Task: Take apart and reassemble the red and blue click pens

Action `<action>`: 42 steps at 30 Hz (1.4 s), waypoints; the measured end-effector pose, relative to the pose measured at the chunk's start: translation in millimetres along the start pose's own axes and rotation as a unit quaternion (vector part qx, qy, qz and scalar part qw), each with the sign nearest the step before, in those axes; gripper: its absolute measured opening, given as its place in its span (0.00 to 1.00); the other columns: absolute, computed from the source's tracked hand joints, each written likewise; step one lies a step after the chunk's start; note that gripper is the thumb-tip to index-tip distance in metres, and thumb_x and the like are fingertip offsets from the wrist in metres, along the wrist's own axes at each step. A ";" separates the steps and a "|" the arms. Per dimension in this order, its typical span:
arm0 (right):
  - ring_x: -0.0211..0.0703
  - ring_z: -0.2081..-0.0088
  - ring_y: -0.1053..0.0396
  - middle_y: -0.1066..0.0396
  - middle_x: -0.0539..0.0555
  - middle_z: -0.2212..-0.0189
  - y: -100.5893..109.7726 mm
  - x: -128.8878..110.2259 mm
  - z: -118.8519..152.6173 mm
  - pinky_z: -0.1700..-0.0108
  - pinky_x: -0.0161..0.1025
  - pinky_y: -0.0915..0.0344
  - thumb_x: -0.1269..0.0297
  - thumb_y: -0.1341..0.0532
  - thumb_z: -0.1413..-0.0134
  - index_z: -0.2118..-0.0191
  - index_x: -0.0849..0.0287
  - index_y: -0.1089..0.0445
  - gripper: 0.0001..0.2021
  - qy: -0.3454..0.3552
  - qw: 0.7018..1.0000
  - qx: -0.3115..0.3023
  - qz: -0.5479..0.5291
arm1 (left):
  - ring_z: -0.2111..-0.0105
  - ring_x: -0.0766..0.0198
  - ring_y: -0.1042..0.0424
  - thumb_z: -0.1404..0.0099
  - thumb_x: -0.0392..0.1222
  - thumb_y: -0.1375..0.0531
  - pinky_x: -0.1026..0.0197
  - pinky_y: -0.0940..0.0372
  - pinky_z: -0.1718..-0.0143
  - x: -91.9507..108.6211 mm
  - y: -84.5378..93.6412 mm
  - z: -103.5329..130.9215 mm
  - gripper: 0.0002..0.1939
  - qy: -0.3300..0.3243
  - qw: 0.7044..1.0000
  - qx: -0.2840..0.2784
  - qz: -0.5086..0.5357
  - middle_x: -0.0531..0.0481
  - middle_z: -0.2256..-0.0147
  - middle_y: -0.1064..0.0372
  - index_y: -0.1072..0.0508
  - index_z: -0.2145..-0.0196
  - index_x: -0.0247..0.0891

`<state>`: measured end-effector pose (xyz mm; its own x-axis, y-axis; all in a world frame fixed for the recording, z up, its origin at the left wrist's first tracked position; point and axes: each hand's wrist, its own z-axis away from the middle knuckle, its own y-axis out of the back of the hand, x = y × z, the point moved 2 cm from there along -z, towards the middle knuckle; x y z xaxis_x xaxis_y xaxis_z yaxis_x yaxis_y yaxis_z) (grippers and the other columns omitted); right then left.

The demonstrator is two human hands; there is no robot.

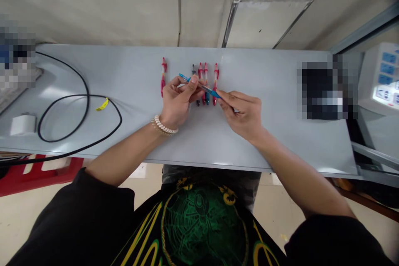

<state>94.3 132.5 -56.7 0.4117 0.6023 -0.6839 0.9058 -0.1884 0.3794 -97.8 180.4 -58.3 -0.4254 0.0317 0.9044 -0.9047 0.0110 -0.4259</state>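
Head view: one blue pen (pixel 209 90), mid-frame, clamped by both your hands; your left hand (pixel 176 104), eight o'clock, thumb and fingers closed on its barrel; your right hand (pixel 243 112), four o'clock, pinching its right end. Beneath, on the grey table (pixel 280 133), one row of pens (pixel 216 72). Outward at nine o'clock: one pink pen (pixel 163 79), then one black cable (pixel 88 93).

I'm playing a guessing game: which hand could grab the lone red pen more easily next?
Probably the left hand: it's beside the lone red pen, while the right hand is farther away. Both hold the blue pen.
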 end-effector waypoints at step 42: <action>0.38 0.69 0.26 0.23 0.49 0.68 3.7 -2.7 -5.2 0.64 0.40 0.24 0.51 0.30 0.31 0.52 0.50 0.19 0.10 -0.167 0.978 -0.021 -0.124 | 0.61 0.62 0.14 0.31 0.46 0.24 0.63 0.19 0.57 3.0 -3.3 1.1 0.13 0.010 1.000 0.019 -0.018 0.49 0.62 0.16 0.24 0.65 0.41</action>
<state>96.0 134.2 -50.2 0.1967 0.3364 -0.9209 0.9798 -0.0323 0.1975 -96.1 179.3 -54.2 -0.3922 0.0515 0.9185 -0.9199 -0.0256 -0.3914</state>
